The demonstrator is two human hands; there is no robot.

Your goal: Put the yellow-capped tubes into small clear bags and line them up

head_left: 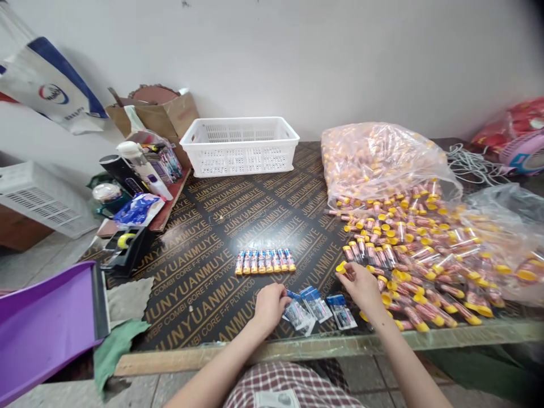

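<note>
My left hand (270, 306) is closed at the edge of a small blue-and-silver packet (298, 315), its fingertips pinching near the packet's blue end. Two more such packets, one in the middle (317, 305) and one farther right (342, 313), lie flat between my hands. Yellow plastic shows between the fingers of my right hand (363, 288): a yellow cap (340, 267), pinched at the left edge of a heap of clear tubes (420, 255) with yellow caps and pink contents. Beyond my hands, a neat row of blue-wrapped tubes (266, 262) stands side by side.
A white plastic basket (242, 158) sits against the wall. Right of it, a large clear bag (378, 158) spills tubes over the table. At left are bottles (142, 167), a tape dispenser (123, 249) and a purple dustpan (46, 334). The table's front edge (238, 354) is taped.
</note>
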